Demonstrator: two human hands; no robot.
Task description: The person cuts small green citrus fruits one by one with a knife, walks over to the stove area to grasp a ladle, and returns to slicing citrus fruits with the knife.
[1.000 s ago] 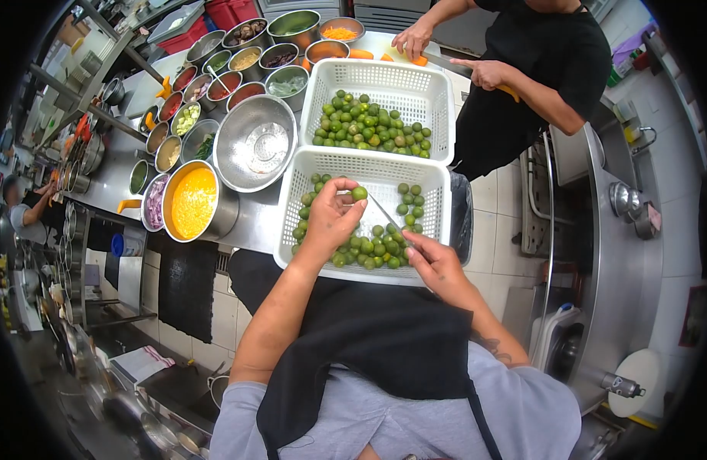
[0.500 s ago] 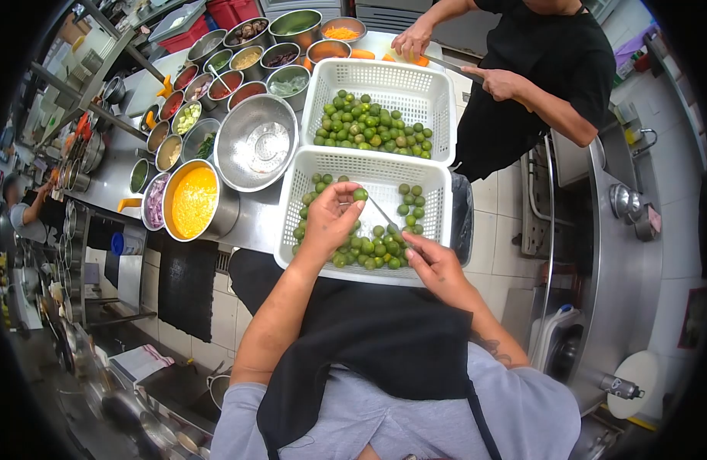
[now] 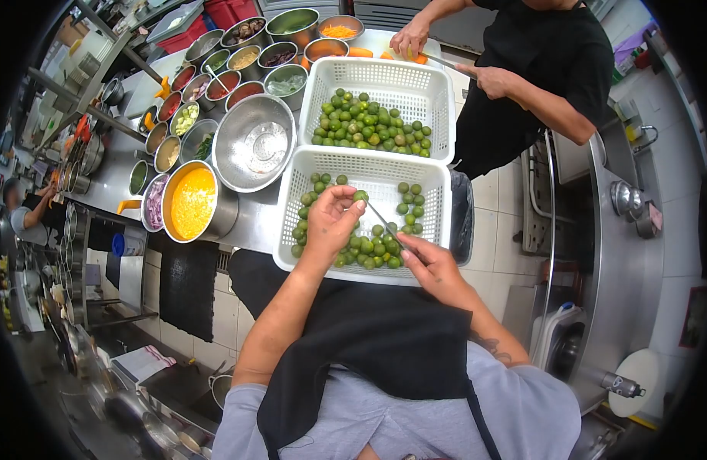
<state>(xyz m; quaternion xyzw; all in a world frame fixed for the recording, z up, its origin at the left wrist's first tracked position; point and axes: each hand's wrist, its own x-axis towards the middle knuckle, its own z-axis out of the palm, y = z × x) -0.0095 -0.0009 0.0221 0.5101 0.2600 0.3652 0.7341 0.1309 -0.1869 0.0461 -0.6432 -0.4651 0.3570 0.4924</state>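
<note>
A green lime (image 3: 360, 196) is pinched between the thumb and fingers of my left hand (image 3: 332, 220), above the near white basket (image 3: 284, 244). My right hand (image 3: 432, 264) grips a thin knife (image 3: 383, 219) by its handle, and the blade's tip points at the lime, close to it or touching it. Loose limes (image 3: 374, 250) lie in the basket below and to both sides of my hands. Behind it stands a second white basket (image 3: 445, 92) with a pile of limes (image 3: 369, 126).
A perforated metal bowl (image 3: 255, 143) and a pot of yellow food (image 3: 192, 201) stand left of the baskets, with several metal containers beyond. At the upper right a co-worker (image 3: 549, 57) holds a knife over orange pieces. A black bag (image 3: 461, 218) hangs at the right.
My right hand and the knife have shifted slightly left. My left hand still holds the lime, almost in place. The co-worker's knife hand has moved a little.
</note>
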